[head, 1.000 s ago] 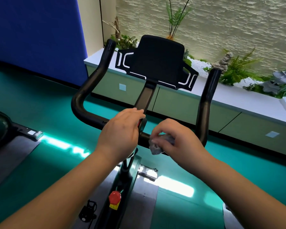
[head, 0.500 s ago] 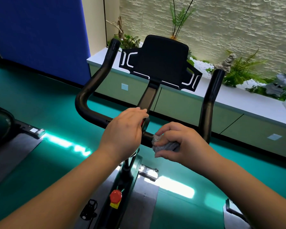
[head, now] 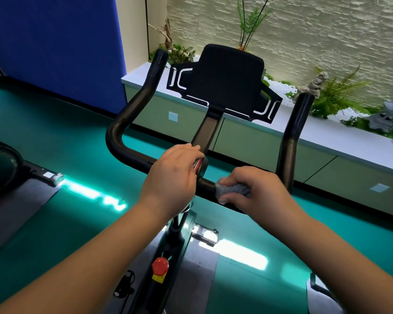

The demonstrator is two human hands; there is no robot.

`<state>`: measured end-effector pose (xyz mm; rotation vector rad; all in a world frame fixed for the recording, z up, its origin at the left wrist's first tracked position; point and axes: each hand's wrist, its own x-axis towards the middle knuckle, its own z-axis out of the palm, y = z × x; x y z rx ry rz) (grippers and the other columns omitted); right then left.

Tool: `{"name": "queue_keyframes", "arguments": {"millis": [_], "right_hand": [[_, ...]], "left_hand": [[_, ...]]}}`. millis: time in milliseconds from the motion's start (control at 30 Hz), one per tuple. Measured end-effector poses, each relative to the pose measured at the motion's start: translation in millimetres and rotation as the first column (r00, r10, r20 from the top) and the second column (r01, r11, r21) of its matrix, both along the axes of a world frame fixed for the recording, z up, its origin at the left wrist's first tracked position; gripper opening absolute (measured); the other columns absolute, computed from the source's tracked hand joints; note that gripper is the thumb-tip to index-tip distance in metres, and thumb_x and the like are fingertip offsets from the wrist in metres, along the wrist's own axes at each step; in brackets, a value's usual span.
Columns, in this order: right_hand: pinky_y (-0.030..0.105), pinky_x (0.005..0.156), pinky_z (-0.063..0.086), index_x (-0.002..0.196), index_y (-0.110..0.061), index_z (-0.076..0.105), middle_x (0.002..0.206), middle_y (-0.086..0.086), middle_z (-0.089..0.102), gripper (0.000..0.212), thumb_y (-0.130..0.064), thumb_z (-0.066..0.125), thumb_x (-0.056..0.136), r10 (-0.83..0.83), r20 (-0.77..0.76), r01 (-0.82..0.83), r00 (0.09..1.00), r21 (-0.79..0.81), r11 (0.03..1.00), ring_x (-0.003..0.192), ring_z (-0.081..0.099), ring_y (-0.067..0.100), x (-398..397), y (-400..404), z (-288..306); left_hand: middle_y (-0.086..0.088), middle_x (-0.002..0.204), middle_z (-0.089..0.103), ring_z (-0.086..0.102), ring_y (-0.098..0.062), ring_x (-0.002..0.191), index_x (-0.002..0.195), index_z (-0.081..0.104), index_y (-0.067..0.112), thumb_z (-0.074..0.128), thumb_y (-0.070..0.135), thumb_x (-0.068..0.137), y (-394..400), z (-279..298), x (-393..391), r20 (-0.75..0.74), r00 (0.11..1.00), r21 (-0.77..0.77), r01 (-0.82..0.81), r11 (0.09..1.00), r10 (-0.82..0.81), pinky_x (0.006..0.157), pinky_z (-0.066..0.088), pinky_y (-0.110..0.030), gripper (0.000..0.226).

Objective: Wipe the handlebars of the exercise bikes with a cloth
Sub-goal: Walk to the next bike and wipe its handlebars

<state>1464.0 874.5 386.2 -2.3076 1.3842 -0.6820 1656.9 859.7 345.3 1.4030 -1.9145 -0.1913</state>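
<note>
Wiping the black handlebar (head: 132,152) with a grey cloth (head: 233,189), just right of the centre stem.

Right hand (head: 256,191) curled round the cloth, thumb and fingers pinching it onto the crossbar, clamped there with the right upright just beyond the knuckles. Left hand (head: 173,177) draped over the middle of the bar, fingers bent forward over the red-and-white label; whether gripping or merely resting cannot be told. Compared with half a second ago: cloth and right hand slid slightly outward along the bar, away from the left hand, baring a short stretch of black tube between the two; more cloth showing under the fingers. Left hand unchanged in place. Black tablet holder (head: 225,80) beyond both hands, red knob (head: 160,266) below the left wrist on the frame, teal floor (head: 43,123) underneath.
</note>
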Motion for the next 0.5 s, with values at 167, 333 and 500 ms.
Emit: {"name": "queue_keyframes", "arguments": {"millis": [167, 333, 500], "right_hand": [[0.011, 0.067, 0.035, 0.079, -0.019, 0.067, 0.074, -0.009, 0.059, 0.020, -0.022, 0.083, 0.067, 0.033, -0.014, -0.034, 0.999, -0.020, 0.999, 0.073, 0.046, 0.005, 30.9, -5.3, -3.5], [0.011, 0.064, 0.041, 0.066, -0.039, 0.060, 0.070, -0.026, 0.062, 0.024, -0.027, 0.080, 0.072, -0.100, 0.012, 0.097, 0.995, 0.150, 0.984, 0.074, 0.057, -0.005, -7.4, -0.9, 3.4], [0.031, 0.074, 0.052, 0.081, -0.029, 0.063, 0.079, -0.009, 0.069, 0.013, -0.037, 0.073, 0.079, -0.147, 0.012, 0.144, 0.989, 0.164, 0.976, 0.079, 0.062, 0.009, 22.1, -13.2, -2.9]], "left_hand": [[-0.004, 0.120, 0.065, 0.053, -0.021, 0.119, 0.111, 0.065, 0.010, 0.028, 0.020, 0.084, -0.2, 0.4, -0.6, -0.005, 1.000, 0.002, 0.006, 1.000, -0.006, 0.103, 0.036, -0.029, 0.047], [-0.002, 0.121, 0.065, 0.052, -0.019, 0.120, 0.114, 0.065, 0.011, 0.030, 0.017, 0.086, 1.4, 0.5, -1.9, 0.010, 1.000, 0.021, -0.015, 1.000, 0.015, 0.104, 0.035, -0.028, 0.045], [-0.002, 0.119, 0.065, 0.053, -0.020, 0.119, 0.112, 0.065, 0.011, 0.028, 0.020, 0.083, 1.0, 1.8, -2.5, 0.014, 1.000, 0.009, -0.022, 1.000, 0.022, 0.102, 0.037, -0.029, 0.048]]}}
